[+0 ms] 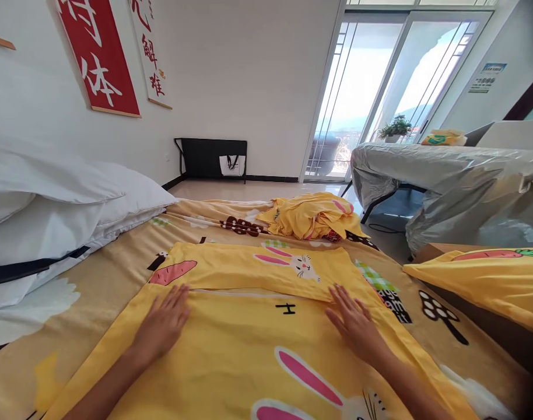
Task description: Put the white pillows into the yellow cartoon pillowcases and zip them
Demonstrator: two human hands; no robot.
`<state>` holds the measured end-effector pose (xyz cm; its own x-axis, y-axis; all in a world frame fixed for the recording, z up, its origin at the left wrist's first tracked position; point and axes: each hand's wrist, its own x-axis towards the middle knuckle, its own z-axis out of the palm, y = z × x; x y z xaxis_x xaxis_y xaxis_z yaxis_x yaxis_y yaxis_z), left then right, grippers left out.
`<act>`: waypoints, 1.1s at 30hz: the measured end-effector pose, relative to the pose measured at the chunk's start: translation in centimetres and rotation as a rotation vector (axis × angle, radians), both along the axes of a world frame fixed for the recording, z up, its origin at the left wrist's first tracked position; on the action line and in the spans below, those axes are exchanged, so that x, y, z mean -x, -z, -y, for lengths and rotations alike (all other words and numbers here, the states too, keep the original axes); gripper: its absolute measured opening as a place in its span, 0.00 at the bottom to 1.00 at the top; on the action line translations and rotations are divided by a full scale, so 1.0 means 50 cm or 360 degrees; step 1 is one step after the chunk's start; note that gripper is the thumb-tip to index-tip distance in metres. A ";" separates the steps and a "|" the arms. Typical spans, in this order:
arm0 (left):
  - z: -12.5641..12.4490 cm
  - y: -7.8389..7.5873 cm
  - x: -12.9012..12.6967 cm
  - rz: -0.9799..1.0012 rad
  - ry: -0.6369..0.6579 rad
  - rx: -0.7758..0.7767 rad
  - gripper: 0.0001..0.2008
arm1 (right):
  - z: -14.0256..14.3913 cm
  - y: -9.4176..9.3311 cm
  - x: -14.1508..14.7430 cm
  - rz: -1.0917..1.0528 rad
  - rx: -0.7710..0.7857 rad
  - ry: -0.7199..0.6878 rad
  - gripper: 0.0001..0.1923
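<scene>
A yellow pillowcase (231, 338) printed with rabbits and a carrot lies spread on the bed, its far end a separate flap (231, 265) with a thin pale gap along the near edge. My left hand (164, 321) rests flat on the cloth at the left end of that gap, fingers stretched forward. On the right end, my right hand (351, 321) lies flat with its fingers spread, fingertips touching the flap's edge. Neither hand grasps anything. The near end of the pillowcase runs out of the picture.
Behind it sits a crumpled pile of yellow cloth (312, 214) on the patterned bed cover (95, 291). White pillows (74, 198) are stacked at left. Right, more yellow cloth (489, 280) lies over a cardboard box (445, 252). A plastic-covered table (450, 169) stands beyond.
</scene>
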<state>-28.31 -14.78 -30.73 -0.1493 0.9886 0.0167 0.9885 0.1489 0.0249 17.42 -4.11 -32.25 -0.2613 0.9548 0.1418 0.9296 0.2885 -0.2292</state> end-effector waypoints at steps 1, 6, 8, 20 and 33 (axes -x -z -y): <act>-0.047 -0.015 -0.058 0.0081 0.0170 0.0013 0.29 | -0.018 -0.024 0.080 -0.0056 0.0086 -0.0208 0.38; -0.264 -0.038 -0.243 0.0187 0.0381 0.0062 0.26 | -0.109 -0.056 0.373 -0.0035 0.0276 -0.0511 0.30; -0.299 -0.026 -0.199 0.0183 0.0293 0.0091 0.26 | -0.153 -0.043 0.353 0.0004 0.0319 -0.0438 0.30; -0.296 0.027 0.216 -0.0137 -0.0432 -0.0094 0.27 | -0.321 -0.015 -0.023 0.0289 0.0094 0.0431 0.28; -0.422 0.051 -0.151 0.0181 0.0316 -0.0181 0.24 | -0.293 0.013 0.348 0.0051 0.0042 -0.0420 0.28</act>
<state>-20.77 6.34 -33.27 0.0405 0.9915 0.1238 0.9880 -0.0582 0.1431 0.01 10.55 -32.91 -0.5055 0.8564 0.1052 0.8301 0.5160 -0.2114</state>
